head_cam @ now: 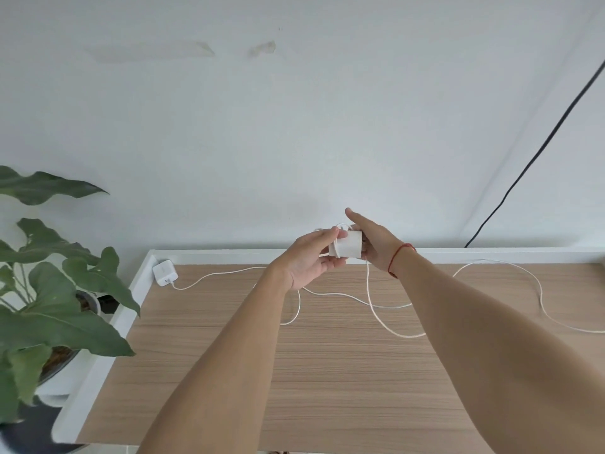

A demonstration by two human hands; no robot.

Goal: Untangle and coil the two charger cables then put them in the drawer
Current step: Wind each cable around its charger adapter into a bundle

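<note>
Both hands up over the tabletop [294, 371]: right hand [376, 247] fingers closed on the white adapter [348, 245], left hand [311, 260] pinching its cable [386, 322] at the top, so wrap even, loose turns while the slack feeds off.

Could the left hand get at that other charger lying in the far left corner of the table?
Probably yes. The charger lies alone on the table, nothing between it and the left hand. But that hand is busy on the held charger and would have to let go first.
</note>
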